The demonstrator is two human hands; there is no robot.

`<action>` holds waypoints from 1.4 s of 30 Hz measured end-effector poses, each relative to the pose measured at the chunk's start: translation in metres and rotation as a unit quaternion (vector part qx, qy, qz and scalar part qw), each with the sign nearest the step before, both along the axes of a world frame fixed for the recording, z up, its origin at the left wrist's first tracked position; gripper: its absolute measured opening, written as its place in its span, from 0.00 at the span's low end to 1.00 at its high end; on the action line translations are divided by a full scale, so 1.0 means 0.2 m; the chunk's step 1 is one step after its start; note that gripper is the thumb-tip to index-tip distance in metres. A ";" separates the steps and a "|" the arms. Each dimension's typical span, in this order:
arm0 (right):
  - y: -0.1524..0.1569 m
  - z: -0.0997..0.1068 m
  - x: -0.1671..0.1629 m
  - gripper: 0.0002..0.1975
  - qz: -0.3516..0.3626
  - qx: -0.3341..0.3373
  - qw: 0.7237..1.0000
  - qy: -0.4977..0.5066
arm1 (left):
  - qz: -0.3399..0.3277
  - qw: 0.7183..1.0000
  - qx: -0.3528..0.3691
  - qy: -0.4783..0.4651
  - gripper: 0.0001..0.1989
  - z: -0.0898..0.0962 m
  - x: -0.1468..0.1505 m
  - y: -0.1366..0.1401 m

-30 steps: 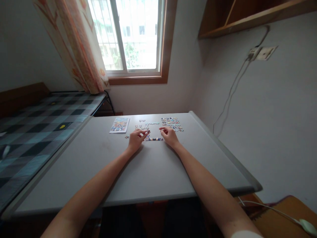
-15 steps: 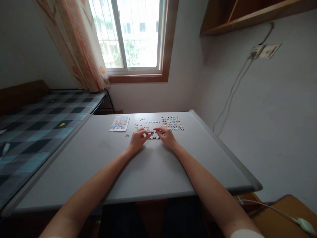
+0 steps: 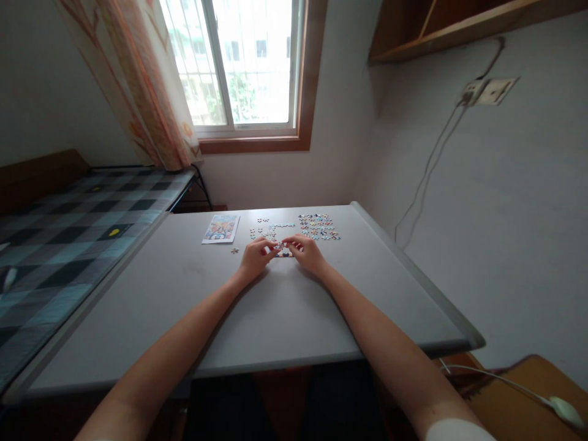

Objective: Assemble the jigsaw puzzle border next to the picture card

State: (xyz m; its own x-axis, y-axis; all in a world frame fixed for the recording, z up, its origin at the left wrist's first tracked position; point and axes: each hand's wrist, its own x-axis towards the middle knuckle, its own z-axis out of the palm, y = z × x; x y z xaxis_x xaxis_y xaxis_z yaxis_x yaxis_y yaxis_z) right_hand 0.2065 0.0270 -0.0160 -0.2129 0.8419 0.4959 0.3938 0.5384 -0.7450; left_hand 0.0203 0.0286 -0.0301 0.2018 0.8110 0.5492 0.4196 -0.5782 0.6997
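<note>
Between the fingertips of my two hands is a small jigsaw puzzle piece (image 3: 282, 245). My left hand (image 3: 256, 256) pinches it from the left, and the fingers of my right hand (image 3: 307, 251) close on it from the other side. Just below my fingers lies a joined strip of dark and orange puzzle pieces (image 3: 285, 255), partly covered by my hands. Another joined strip of pale blue pieces (image 3: 282, 225) is beyond them. A single loose piece (image 3: 234, 250) rests left of my left hand.
Loose puzzle pieces (image 3: 319, 226) lie in rows at the right, with several more (image 3: 260, 231) behind my left hand. A picture sheet (image 3: 221, 229) lies at the left of the grey table (image 3: 294, 318). A bed (image 3: 114, 214) stands left; a wall (image 3: 482, 214) is right.
My right hand's fingertips have come in to the puzzle piece held in my left hand, which has turned a little. The camera view has shifted slightly.
</note>
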 end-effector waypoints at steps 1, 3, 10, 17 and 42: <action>0.00 0.00 0.00 0.10 0.001 -0.009 1.000 0.009 | -0.001 1.000 0.001 0.000 0.11 0.00 0.00 0.00; 0.00 0.00 0.00 0.13 0.003 -0.028 0.999 0.032 | -0.005 1.000 0.003 0.002 0.10 0.00 0.00 0.00; 0.00 0.00 -0.01 0.12 0.028 -0.063 0.996 0.054 | -0.014 0.999 0.023 0.022 0.10 -0.01 0.00 0.01; 0.04 0.00 0.03 0.17 -0.002 -0.067 0.992 0.104 | -0.006 0.996 0.042 0.077 0.11 0.00 -0.01 -0.01; 0.12 -0.03 0.19 0.11 -0.027 -0.139 0.990 0.019 | -0.087 0.947 0.078 0.300 0.12 0.05 0.02 -0.11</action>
